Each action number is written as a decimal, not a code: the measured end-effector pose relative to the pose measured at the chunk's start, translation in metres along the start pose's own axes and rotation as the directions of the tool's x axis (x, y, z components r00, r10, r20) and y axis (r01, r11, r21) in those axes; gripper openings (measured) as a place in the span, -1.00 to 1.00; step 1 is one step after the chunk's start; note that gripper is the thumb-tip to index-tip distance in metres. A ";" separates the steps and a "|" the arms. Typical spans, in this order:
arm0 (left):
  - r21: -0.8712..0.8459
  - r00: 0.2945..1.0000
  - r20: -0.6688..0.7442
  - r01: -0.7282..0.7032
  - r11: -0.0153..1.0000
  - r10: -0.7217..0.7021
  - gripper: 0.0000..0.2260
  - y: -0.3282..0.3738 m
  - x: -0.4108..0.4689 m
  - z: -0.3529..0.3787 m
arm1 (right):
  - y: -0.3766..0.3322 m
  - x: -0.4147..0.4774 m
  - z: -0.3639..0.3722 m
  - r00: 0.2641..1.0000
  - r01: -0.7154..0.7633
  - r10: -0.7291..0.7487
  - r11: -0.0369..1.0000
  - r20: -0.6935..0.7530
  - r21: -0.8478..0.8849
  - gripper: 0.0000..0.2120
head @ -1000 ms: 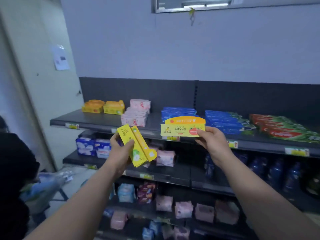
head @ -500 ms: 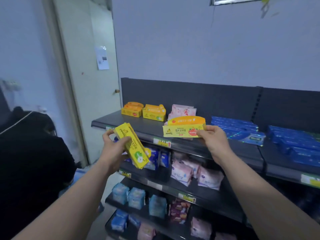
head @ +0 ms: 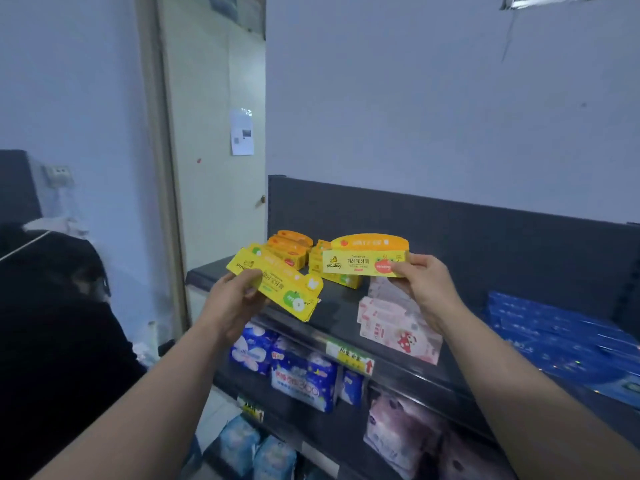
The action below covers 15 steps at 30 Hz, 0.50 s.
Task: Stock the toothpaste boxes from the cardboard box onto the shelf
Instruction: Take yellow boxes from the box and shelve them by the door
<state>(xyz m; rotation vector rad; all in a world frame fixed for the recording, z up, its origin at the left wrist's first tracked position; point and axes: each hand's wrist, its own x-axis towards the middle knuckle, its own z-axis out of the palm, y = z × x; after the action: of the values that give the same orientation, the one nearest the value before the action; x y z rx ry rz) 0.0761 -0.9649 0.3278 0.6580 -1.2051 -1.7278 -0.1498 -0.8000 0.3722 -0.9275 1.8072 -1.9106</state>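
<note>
- Left hand [head: 235, 301] — fingers curled under and thumb pressed on top, grasping one end of the apple-print toothpaste box [head: 282, 284]. The box is yellow with a green apple at its far end. It is tilted, its free end sloping down to the right, and it hangs in the air over the left front edge of the top shelf [head: 341, 308] without touching it. Whether a second box lies beneath it cannot be told.
- Right hand [head: 427, 289] — thumb and fingers pinch the right end of the orange-topped toothpaste box [head: 365, 259]. This box is held level, printed face toward the camera, above the left half of the top shelf and apart from the other held box.
- Stocked yellow-and-orange boxes [head: 291, 249]: stacked at the rear left corner of the top shelf, partly hidden behind the two held boxes.
- Pink boxes [head: 398, 327]: lying flat near the front edge of the top shelf, below the right hand.
- Blue boxes [head: 561, 341]: laid in rows at the right end of the top shelf.
- Price label [head: 349, 358]: fixed to the front edge of the top shelf.
- Blue packs [head: 301, 375] and pink packs [head: 405, 431]: on the lower shelves.
- Person in dark clothing [head: 52, 306]: at the left, beside the door [head: 207, 98].
</note>
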 end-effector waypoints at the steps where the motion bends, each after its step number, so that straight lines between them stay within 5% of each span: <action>1: -0.012 1.000 0.005 0.013 1.000 -0.013 -0.95 -0.002 0.007 0.002 | 0.002 0.007 0.004 1.000 -0.006 0.006 1.000 0.014 0.003 -0.88; 10: 0.072 0.996 0.010 0.088 0.994 -0.089 -0.92 -0.019 0.082 -0.010 | 0.028 0.071 0.029 0.998 -0.024 0.026 0.999 -0.049 0.040 -0.88; 15: 0.122 0.992 -0.126 0.003 0.993 0.013 -0.96 -0.009 0.142 -0.030 | 0.047 0.106 0.064 0.997 -0.073 0.073 0.997 -0.015 0.010 -0.74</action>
<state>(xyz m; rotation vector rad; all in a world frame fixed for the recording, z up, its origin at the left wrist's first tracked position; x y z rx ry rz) 0.0329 -1.1031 0.3178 0.8248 -1.2285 -1.5924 -0.1923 -0.9225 0.3478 -0.8341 1.8140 -1.8850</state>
